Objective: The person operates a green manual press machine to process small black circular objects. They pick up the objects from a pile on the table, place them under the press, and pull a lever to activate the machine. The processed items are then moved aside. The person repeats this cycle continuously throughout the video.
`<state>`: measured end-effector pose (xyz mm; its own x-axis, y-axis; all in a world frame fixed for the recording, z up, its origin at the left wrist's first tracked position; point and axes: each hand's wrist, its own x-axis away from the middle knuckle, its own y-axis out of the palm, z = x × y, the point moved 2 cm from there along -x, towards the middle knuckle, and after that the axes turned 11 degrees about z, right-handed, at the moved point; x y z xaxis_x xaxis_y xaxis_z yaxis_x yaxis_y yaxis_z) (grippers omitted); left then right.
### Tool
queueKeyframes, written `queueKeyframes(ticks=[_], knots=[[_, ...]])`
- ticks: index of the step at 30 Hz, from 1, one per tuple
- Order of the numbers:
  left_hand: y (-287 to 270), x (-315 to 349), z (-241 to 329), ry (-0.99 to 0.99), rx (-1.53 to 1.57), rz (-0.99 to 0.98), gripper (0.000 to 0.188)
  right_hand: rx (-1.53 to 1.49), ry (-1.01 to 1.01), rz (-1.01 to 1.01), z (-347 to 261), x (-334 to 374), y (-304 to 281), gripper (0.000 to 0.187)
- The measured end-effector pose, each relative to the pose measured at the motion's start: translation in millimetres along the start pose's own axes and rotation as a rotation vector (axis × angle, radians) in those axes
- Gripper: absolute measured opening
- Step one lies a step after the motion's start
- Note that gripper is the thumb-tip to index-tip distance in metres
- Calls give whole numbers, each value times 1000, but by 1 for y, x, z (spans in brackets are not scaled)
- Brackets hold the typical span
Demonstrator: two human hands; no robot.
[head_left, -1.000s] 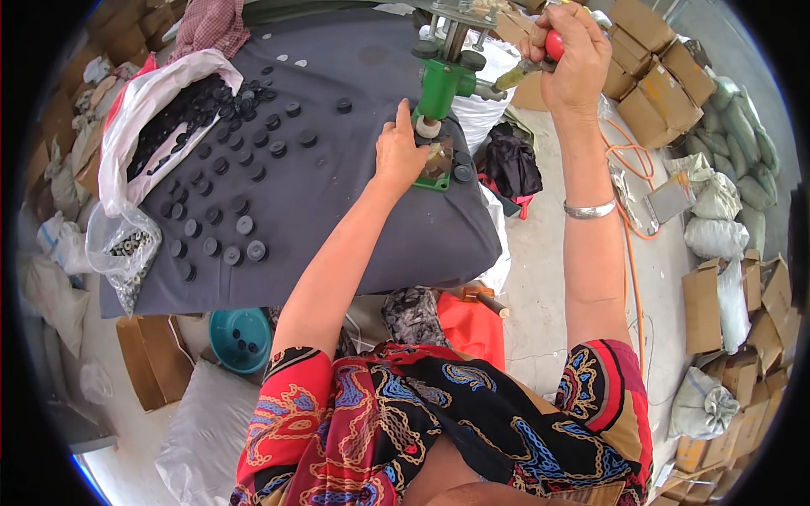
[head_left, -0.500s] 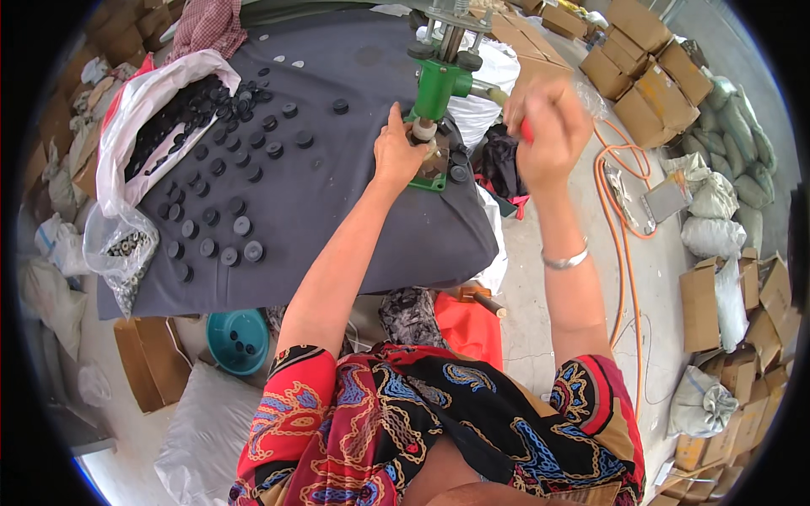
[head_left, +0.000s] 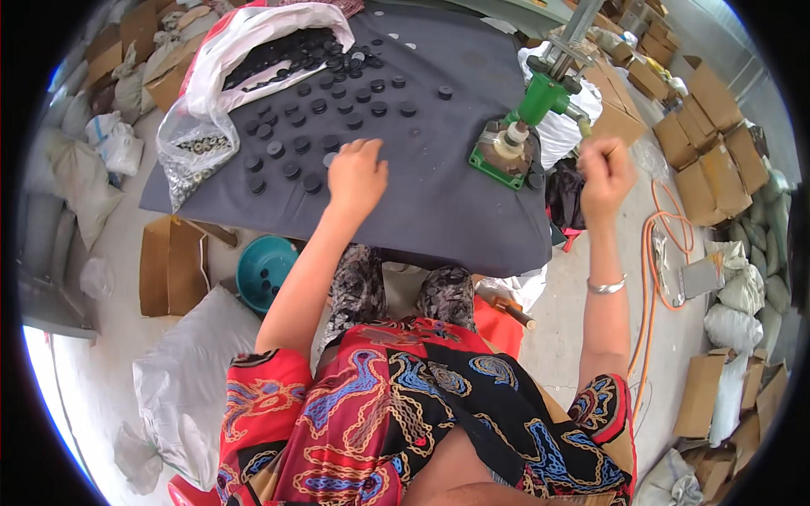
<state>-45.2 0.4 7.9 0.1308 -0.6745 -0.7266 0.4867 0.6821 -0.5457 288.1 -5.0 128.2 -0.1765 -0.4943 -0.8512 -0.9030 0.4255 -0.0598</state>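
My left hand (head_left: 358,179) is over the dark table cloth, at the right edge of a spread of round black discs (head_left: 379,109). Its fingers are curled down, and what they hold, if anything, is hidden; one disc (head_left: 330,159) lies right against it. At the table's right stands a green hand press (head_left: 537,99) with a pale round tip above a square green base (head_left: 498,167). My right hand (head_left: 606,173), with a silver bangle at the wrist, is closed round the end of the press's lever (head_left: 584,126).
A white bag (head_left: 202,80) spills black discs at the far left; a clear bag (head_left: 198,152) of small metal rings lies nearer. Below the table are a teal basin (head_left: 263,271) and a hammer (head_left: 512,311). Orange hose (head_left: 650,253) and cardboard boxes (head_left: 700,135) are at right.
My left hand has left the press and moved left to the discs. My right hand is still at the lever; the red knob seen in it before is now hidden. The whole view has shifted.
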Motion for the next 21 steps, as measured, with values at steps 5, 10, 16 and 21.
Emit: queueKeyframes(ticks=[5,10,16,21], knots=[[-30,24,-33,38,-372,-188,22,-221,164,54,4,-67,7,14],[-19,41,-47,164,-422,-186,14,-344,242,71,10,-94,9,14],[-15,40,-42,135,-304,-228,17,-351,229,84,15,-96,7,16],[26,37,-10,171,-113,-233,28,-392,244,94,17,-110,11,17]])
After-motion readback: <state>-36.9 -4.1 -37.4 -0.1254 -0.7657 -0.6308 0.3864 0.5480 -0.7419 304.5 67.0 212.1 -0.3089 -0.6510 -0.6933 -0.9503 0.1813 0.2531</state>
